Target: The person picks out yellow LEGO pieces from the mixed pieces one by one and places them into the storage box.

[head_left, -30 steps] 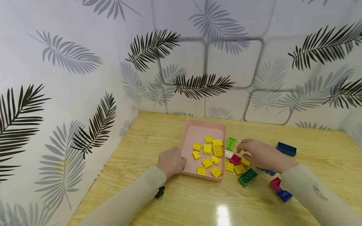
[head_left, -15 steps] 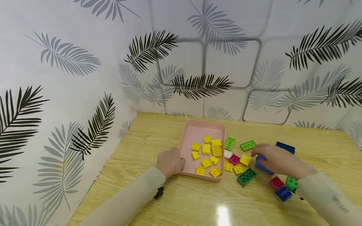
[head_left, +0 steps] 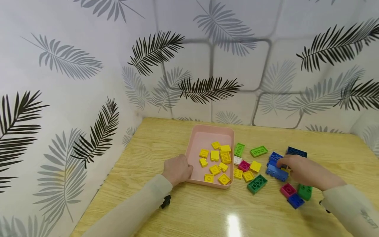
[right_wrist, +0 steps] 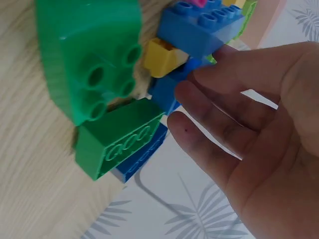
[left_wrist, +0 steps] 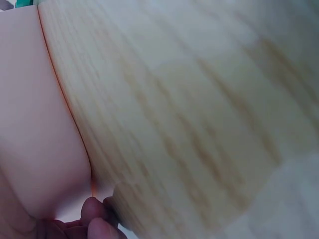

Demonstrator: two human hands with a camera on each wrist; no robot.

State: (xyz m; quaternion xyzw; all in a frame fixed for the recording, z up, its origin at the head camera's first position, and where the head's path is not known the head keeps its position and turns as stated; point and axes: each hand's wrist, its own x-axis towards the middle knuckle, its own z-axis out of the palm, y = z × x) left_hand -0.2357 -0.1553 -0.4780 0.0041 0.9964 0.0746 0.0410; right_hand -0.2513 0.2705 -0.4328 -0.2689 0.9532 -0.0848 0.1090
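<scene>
Below leaf-patterned walls (head_left: 231,113), a wood-grain table (head_left: 192,214) bears coloured bricks (head_left: 276,173)

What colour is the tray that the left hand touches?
The tray is plain pink; the head view shows it best.

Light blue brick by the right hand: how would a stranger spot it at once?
On the wooden table, in the head view, look right from the pink tray to the right hand. Next to that hand lies the light blue brick, clearly paler than the darker blue brick just behind it.
</scene>
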